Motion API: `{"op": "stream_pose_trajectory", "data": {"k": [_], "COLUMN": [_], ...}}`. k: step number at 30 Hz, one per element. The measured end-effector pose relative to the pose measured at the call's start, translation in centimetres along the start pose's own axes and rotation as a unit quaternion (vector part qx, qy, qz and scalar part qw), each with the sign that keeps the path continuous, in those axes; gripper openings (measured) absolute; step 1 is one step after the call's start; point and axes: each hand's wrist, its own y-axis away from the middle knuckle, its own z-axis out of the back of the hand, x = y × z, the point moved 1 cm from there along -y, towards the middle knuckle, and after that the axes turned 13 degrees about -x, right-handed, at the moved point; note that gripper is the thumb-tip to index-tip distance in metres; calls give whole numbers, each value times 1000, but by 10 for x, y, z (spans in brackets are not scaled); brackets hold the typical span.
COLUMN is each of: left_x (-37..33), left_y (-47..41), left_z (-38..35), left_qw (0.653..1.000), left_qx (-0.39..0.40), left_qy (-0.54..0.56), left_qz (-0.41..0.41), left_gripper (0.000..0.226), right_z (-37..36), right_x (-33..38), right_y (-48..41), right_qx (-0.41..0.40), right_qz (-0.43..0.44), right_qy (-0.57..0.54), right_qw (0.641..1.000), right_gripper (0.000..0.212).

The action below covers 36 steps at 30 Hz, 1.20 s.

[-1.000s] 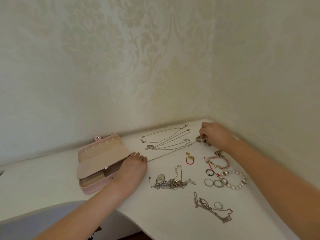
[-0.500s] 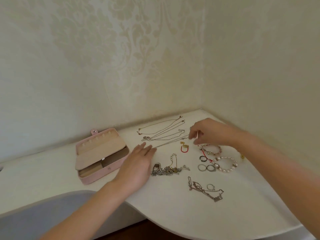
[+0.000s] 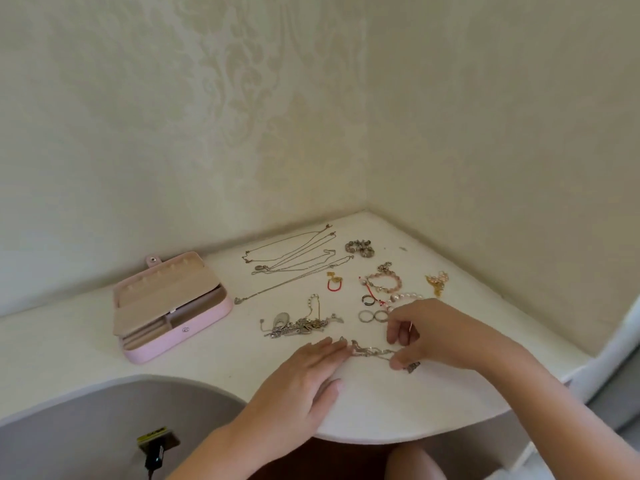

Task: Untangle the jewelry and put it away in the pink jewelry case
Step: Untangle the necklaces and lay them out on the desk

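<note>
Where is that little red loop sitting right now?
In the head view, the red loop lies mid-table, just left of the pink bead bracelet and beyond the silver tangle.

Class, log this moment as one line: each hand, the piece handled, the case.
left hand flat, fingertips touching silver chain | right hand pinching chain's other end | pink jewelry case open

A pink rectangular jewelry case (image 3: 194,329) sits open at the counter's (image 3: 450,393) left, its beige lining showing. Beside it, thin metal chain necklaces (image 3: 294,258) lie stretched out side by side, with a tangled silver heap (image 3: 298,325) in front of them. Nearer the edge, a silver charm chain (image 3: 370,351) lies between the hands, touched by the left hand (image 3: 298,382) and pinched by the right hand (image 3: 436,337).
</note>
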Motion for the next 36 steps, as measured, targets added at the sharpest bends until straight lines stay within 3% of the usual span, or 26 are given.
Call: {"op": "stream_pose_trajectory", "data": {"k": [7,14,18,23,28,31,36], "left_x": [8,26,34,41,47,50,44], "left_y": [28,43,47,52,56,59,61], "left_z": [4,10,16,19,21,24,34], "left_qw": [998,997,997,994,989,984,972], "left_qx": [-9,-44,-35,-40,-72,-99,-128], "left_qy": [-59,-45,-46,-63,-70,-63,-17], "left_qz": [8,40,52,77,110,133,198], "left_gripper": [56,58,62,67,78,78,55], "right_z": [3,-7,-12,-15,-14,-20,-21], "right_x": [-33,-40,-43,-51,-42,-38,-32], "right_y": [30,57,72,84,97,105,109], "right_qx": [-85,-174,-120,-88,-117,-170,-193], "right_qz": [5,56,94,98,85,100,94], "right_qy": [-67,-149,-119,-129,-190,-166,-189], "right_qw": [994,972,981,983,971,966,958], "right_gripper": [41,30,50,52,33,28,9]}}
